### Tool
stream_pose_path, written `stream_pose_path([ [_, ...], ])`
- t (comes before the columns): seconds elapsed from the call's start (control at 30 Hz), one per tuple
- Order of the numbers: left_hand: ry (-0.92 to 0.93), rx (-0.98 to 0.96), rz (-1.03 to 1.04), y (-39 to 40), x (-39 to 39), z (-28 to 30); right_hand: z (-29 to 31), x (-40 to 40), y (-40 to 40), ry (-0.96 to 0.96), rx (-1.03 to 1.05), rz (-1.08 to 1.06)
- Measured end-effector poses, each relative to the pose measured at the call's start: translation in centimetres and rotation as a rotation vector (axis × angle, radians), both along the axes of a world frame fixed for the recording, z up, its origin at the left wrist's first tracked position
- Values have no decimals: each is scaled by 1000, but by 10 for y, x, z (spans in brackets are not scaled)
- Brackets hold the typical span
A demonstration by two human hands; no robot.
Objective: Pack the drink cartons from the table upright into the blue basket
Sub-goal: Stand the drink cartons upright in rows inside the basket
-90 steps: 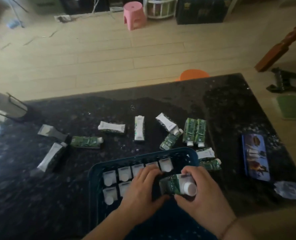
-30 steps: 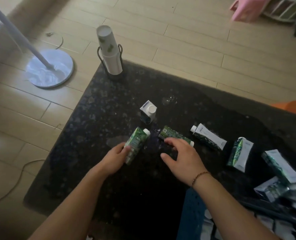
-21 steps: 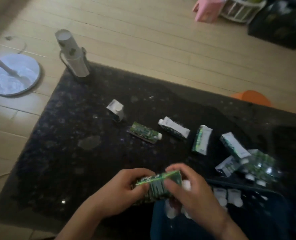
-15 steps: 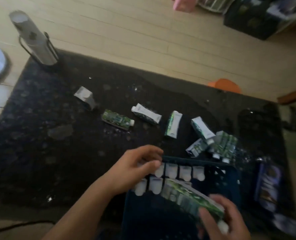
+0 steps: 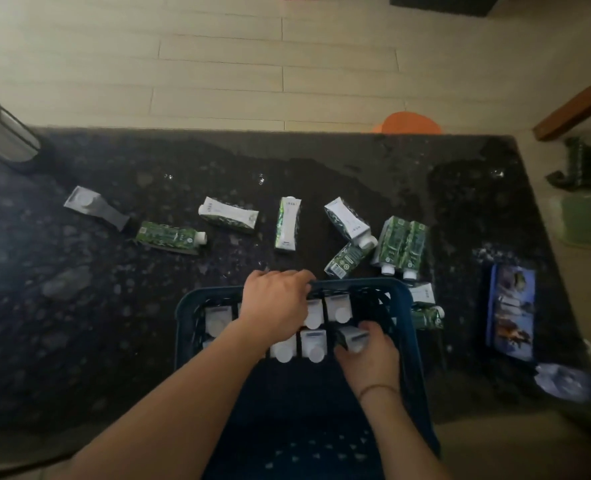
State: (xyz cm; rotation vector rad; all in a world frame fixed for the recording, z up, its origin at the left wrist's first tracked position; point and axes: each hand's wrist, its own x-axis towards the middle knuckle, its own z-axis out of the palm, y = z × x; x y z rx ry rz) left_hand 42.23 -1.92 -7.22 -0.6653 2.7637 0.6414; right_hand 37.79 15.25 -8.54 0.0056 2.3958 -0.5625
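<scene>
pale wooden floorboards [image 5: 217, 64] run behind a dark speckled stone table [image 5: 79, 323], seen from above through a head camera. a blue basket [image 5: 412, 344] sits at the table's near edge, a little right of the middle. two rows of drink cartons [image 5: 338, 308] stand upright along its far wall, white caps facing up; the near part of its floor is bare.

the left hand [image 5: 276, 303] reaches across the far row, palm down, with its fingers curled over the far rim of the basket; whether they grip the rim or a carton under the palm cannot be told. the right hand [image 5: 370, 358] is inside the basket at the right end of the near row, its fingers and thumb wrapped round one green carton [image 5: 352, 337], which is tilted, cap up, beside its upright neighbours. a thin bracelet [image 5: 377, 388] circles that wrist.

more cartons lie on their sides across the middle of the table beyond the basket: a grey-looking one [image 5: 94, 208] towards the left edge, a green one [image 5: 169, 236] just beside it, two white-faced ones [image 5: 230, 214] in the centre, and a loose cluster [image 5: 403, 245] near the basket's far right corner. two more [image 5: 425, 306] lie against the basket's right wall.

a blue flat packet [image 5: 511, 310] lies near the right edge, with crumpled plastic [image 5: 560, 381] closer to the near right corner. a pale cylinder in a wire holder [image 5: 1, 133] stands at the far left corner. an orange round shape [image 5: 410, 122] shows past the far edge.
</scene>
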Motion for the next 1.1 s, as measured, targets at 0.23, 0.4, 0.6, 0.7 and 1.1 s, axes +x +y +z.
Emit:
stream_pose_path([
  [0.23,11,-26,-3,2,1,2,-11,-1,-2,-210,-199,-286],
  [0.4,-11,17,117,9,-5,9,20,-4,15,-189,-240,-49],
  [0.6,536,224,30,73,-50,27,68,-36,79,142,-434,-218],
  [0.7,564,265,-156,113,-89,33,38,-83,106,-43,-437,-575],
  [1.1,176,206,-279,181,-154,-17,-115,-163,133,-185,-251,-412],
])
